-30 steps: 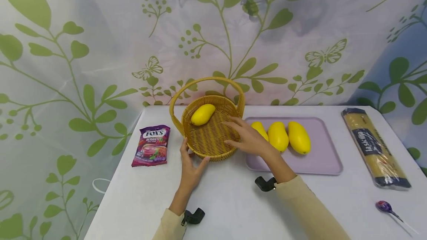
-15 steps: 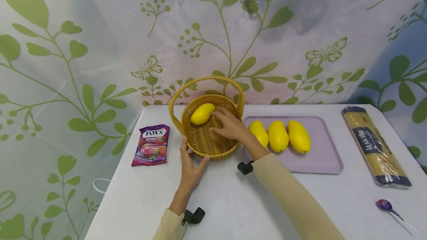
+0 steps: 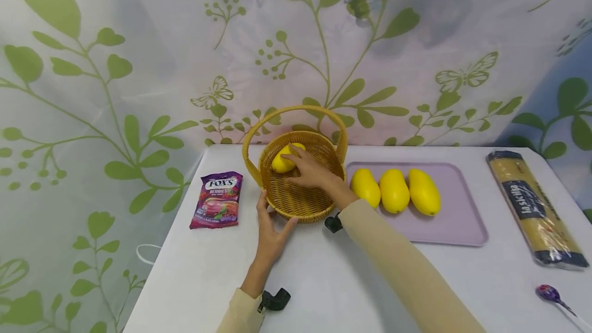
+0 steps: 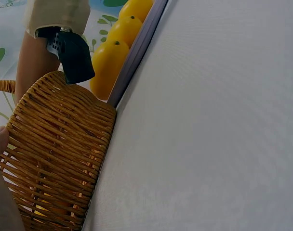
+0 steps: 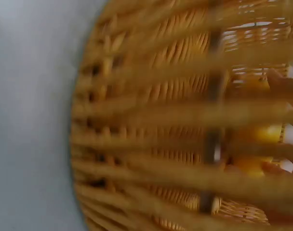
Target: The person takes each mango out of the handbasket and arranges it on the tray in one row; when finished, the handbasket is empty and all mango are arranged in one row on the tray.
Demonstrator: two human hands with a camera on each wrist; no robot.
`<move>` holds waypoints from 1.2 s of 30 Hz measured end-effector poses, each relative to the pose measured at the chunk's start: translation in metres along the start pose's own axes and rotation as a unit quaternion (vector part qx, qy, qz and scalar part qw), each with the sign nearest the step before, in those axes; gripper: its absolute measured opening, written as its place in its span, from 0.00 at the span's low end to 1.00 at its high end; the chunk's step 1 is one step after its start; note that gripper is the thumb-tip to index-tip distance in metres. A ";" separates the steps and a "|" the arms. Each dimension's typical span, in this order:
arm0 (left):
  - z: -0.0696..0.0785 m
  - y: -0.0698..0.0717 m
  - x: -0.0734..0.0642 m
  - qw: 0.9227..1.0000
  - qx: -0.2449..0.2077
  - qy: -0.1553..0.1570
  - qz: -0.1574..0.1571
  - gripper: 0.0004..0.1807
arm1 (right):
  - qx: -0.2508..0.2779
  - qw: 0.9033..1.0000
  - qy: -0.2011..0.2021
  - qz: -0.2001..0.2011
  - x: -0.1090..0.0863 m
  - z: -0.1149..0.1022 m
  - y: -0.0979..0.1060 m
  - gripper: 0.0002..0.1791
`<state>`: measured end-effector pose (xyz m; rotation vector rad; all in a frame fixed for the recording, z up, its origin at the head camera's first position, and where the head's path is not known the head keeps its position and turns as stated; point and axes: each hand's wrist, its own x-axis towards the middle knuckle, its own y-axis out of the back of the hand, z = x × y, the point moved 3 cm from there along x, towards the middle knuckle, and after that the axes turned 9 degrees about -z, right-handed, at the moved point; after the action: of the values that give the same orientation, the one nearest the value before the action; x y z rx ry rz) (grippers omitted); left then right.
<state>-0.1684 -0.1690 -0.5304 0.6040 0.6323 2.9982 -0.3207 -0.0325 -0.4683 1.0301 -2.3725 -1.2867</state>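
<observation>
A round wicker basket [image 3: 302, 197] with a tall handle stands at the back of the table. My left hand [image 3: 273, 240] touches its near left wall, thumb and fingers spread along the outside. Inside the basket, at the far left, lies a yellow mango [image 3: 280, 164]. My right hand [image 3: 314, 171] reaches into the basket and grips this mango, its fingers over the top. Through the weave in the right wrist view, fingers show on both sides of the blurred mango [image 5: 252, 137]. In the left wrist view the basket's wall [image 4: 64, 144] hides the right hand.
Right of the basket, a lilac tray [image 3: 462, 220] bears three mangoes [image 3: 394, 191]. A purple candy bag [image 3: 217, 200] lies to the left. At the right are a spaghetti pack [image 3: 534, 207] and a lollipop [image 3: 548, 293]. A patterned curtain [image 3: 185, 40] hangs behind the table.
My right hand has moved left and deeper into the basket, from its right side to the mango. The left hand has stayed at the basket wall. The head view has shifted slightly.
</observation>
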 end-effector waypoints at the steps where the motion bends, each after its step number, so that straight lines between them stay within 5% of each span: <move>1: -0.003 -0.001 0.000 1.000 0.004 0.000 -0.001 0.53 | -0.003 1.000 0.002 -0.007 0.000 0.001 0.000 0.42; 7: -0.006 -0.003 -0.001 1.000 0.005 -0.005 -0.001 0.53 | 0.001 0.999 0.017 -0.028 0.000 0.003 0.001 0.45; 19: -0.002 -0.002 0.001 1.000 0.007 -0.001 -0.007 0.53 | 0.018 0.997 0.059 -0.046 -0.017 0.004 -0.001 0.29; 30: -0.007 -0.001 0.000 1.000 -0.002 0.001 -0.005 0.54 | 0.016 0.996 0.078 -0.029 -0.029 0.001 0.001 0.25; 36: 0.011 0.000 0.000 1.000 -0.008 -0.009 0.002 0.53 | 0.008 0.995 0.102 0.001 -0.042 -0.007 0.010 0.24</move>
<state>-0.1648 -0.1651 -0.5210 0.6315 0.6053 2.9954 -0.2917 -0.0043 -0.4522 1.1054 -2.2328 -1.1060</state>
